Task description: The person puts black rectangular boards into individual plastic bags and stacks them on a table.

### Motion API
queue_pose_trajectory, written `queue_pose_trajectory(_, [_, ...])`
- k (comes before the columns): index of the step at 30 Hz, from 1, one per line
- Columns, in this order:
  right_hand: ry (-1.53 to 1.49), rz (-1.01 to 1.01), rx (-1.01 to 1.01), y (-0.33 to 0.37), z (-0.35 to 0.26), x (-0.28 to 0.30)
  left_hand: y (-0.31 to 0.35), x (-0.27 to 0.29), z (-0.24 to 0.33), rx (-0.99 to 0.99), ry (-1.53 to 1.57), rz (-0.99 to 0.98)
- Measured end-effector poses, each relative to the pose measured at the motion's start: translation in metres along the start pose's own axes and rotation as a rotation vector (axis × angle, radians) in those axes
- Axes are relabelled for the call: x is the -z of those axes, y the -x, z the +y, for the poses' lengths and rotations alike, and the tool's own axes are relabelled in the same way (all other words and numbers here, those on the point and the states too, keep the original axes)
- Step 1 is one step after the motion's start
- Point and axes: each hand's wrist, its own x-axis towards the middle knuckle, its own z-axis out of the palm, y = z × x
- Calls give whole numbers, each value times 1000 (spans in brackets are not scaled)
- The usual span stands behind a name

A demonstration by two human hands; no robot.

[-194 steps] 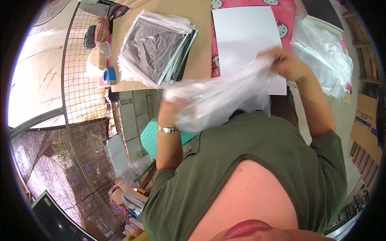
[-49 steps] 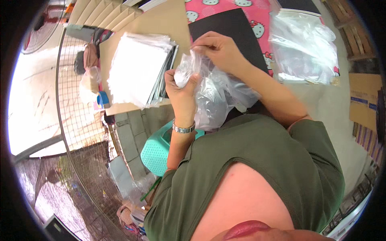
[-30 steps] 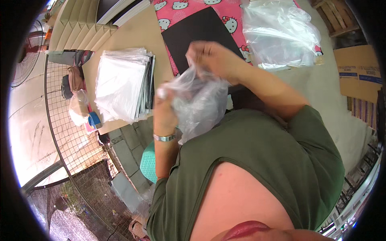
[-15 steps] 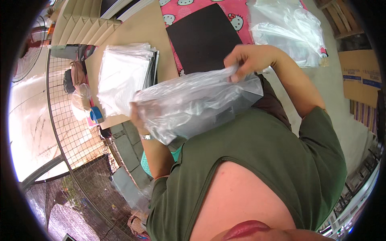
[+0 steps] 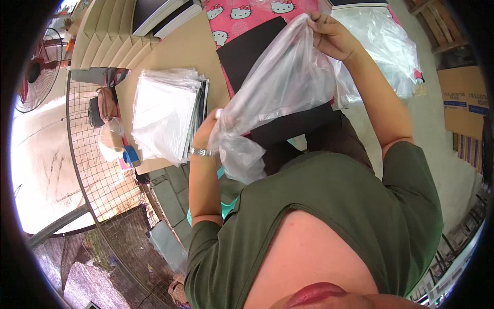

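Stretched between my two hands is a clear plastic bag (image 5: 288,72), its lower left part bunched and hanging loose. My right hand (image 5: 332,38) pinches the bag's upper right corner and lifts it high. Lower on the left, my left hand (image 5: 208,131) grips the other end, its fingers partly covered by the crumpled plastic. Under and behind the bag lies a flat black board (image 5: 249,54) on the table. A dark edge also shows below the bag, close to my lap.
A stack of plastic-wrapped sheets (image 5: 164,116) lies left of the bag. More clear plastic bags (image 5: 378,46) are piled at the right on a pink patterned cloth (image 5: 242,15). Thick black-covered stacks (image 5: 170,18) stand at the far left, beside folded tan card (image 5: 110,36).
My right hand has risen up and away, pulling the bag from a flat, level spread into a slanting stretch. My left hand has moved slightly right and up.
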Motion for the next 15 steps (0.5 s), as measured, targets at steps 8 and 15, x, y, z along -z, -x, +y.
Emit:
queue_pose_trajectory(8, [331,242,-245,-65,28,72,-102,-7,100,-44,656,161])
queue_pose_trajectory(15, [2007,331,90,-139,86,146,-219,-4,77,-25,-359,662])
